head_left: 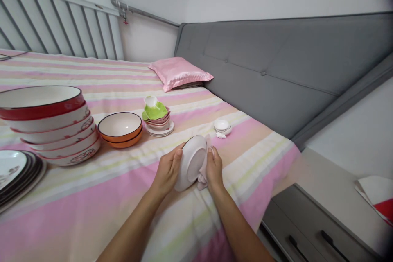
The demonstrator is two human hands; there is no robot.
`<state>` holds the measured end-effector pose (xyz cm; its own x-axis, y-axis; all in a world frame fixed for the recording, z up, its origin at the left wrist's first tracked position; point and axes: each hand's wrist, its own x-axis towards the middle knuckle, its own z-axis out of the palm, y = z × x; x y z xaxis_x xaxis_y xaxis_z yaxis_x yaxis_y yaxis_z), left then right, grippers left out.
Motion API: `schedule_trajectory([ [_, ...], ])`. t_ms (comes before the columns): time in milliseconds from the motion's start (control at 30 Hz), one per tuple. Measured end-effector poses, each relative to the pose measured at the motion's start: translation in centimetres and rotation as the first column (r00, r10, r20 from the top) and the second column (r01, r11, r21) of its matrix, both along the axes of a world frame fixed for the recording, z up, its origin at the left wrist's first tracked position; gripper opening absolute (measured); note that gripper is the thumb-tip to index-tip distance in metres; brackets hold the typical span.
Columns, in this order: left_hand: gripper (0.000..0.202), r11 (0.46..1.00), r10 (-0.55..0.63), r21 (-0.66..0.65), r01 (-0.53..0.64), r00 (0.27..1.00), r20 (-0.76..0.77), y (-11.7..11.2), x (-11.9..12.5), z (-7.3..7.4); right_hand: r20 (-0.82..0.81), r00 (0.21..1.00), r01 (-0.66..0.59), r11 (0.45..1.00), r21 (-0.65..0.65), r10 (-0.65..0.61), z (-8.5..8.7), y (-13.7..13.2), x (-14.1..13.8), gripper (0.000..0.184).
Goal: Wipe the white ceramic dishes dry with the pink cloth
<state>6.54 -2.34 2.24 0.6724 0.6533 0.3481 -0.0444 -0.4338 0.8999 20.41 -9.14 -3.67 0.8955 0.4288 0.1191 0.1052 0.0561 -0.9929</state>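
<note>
My left hand [168, 170] grips the left rim of a small pale pink plate [190, 159], held on edge above the striped bedspread [92, 196]. Its underside faces me. My right hand [214, 166] presses a pale pink cloth [203, 175] against the plate's right side, fingers closed on the cloth. Both forearms reach in from the bottom of the view.
A stack of red-rimmed bowls [46, 123] and dark-rimmed plates [16, 174] sit at left. Orange bowls [120, 129], a green leaf dish on small plates [156, 115] and tiny white cups [222, 126] lie ahead. Pink pillow [179, 72], grey headboard [276, 69], bedside cabinet [322, 217] at right.
</note>
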Motion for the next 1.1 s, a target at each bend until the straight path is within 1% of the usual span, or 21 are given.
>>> schedule_trajectory([
  [67,0.049,1.000,-0.013,-0.005,0.013,1.000,0.005,-0.1,0.0,0.0,-0.012,1.000,0.012,1.000,0.015,-0.012,0.1,-0.1,-0.1,0.037],
  [133,0.049,1.000,-0.030,-0.006,0.030,0.999,0.017,-0.2,0.0,0.0,0.020,1.000,0.006,0.999,0.039,-0.006,0.6,-0.3,-0.5,0.039],
  [200,0.048,0.999,-0.050,-0.006,0.050,0.998,0.032,-0.3,0.0,0.1,0.120,0.993,-0.025,0.998,0.054,0.018,1.2,-0.5,-1.0,0.042],
  [267,0.047,0.998,-0.067,-0.004,0.067,0.997,0.044,-0.3,0.1,0.1,0.276,0.959,-0.082,0.995,0.052,0.064,2.0,-0.6,-1.5,0.045],
  [333,0.047,0.998,-0.068,0.000,0.068,0.996,0.052,-0.4,0.2,0.2,0.448,0.886,-0.153,0.988,0.036,0.121,2.6,-0.8,-2.1,0.045],
  [400,0.047,0.999,-0.050,0.003,0.050,0.997,0.062,-0.3,0.2,0.2,0.606,0.777,-0.214,0.977,0.003,0.168,3.1,-0.8,-2.7,0.044],
  [467,0.046,1.000,-0.028,0.001,0.028,0.997,0.069,-0.2,0.2,0.0,0.721,0.664,-0.245,0.969,-0.043,0.199,3.4,-0.9,-3.3,0.045],
  [533,0.047,1.000,0.004,-0.017,-0.003,0.998,0.069,-0.1,0.1,-0.2,0.790,0.570,-0.253,0.963,-0.090,0.224,3.5,-1.0,-3.8,0.046],
  [633,0.053,0.991,0.073,-0.115,-0.068,0.996,0.042,0.4,-0.3,-0.5,0.853,0.450,-0.257,0.953,-0.162,0.266,3.7,-1.1,-4.4,0.047],
  [700,0.058,0.975,0.124,-0.187,-0.120,0.992,0.009,0.9,-0.6,-0.7,0.880,0.364,-0.256,0.941,-0.220,0.305,3.8,-1.1,-4.9,0.047],
  [767,0.060,0.956,0.148,-0.257,-0.143,0.989,0.001,1.6,-0.9,-0.8,0.895,0.286,-0.246,0.929,-0.278,0.344,3.7,-1.1,-5.3,0.046],
  [833,0.062,0.926,0.126,-0.365,-0.098,0.991,0.053,2.3,-1.1,-0.9,0.899,0.231,-0.231,0.918,-0.321,0.373,3.6,-1.0,-5.7,0.045],
  [933,0.067,0.841,0.073,-0.540,0.026,0.984,0.160,3.0,-1.1,-1.0,0.887,0.178,-0.231,0.894,-0.383,0.426,3.3,-1.0,-6.2,0.043],
  [1000,0.070,0.806,0.069,-0.590,0.052,0.981,0.181,3.2,-1.1,-1.0,0.866,0.153,-0.251,0.866,-0.432,0.476,3.3,-1.2,-6.4,0.042],
  [1100,0.073,0.780,0.061,-0.622,0.073,0.980,0.191,3.4,-1.0,-0.8,0.827,0.146,-0.297,0.821,-0.488,0.544,3.6,-1.6,-6.6,0.038],
])
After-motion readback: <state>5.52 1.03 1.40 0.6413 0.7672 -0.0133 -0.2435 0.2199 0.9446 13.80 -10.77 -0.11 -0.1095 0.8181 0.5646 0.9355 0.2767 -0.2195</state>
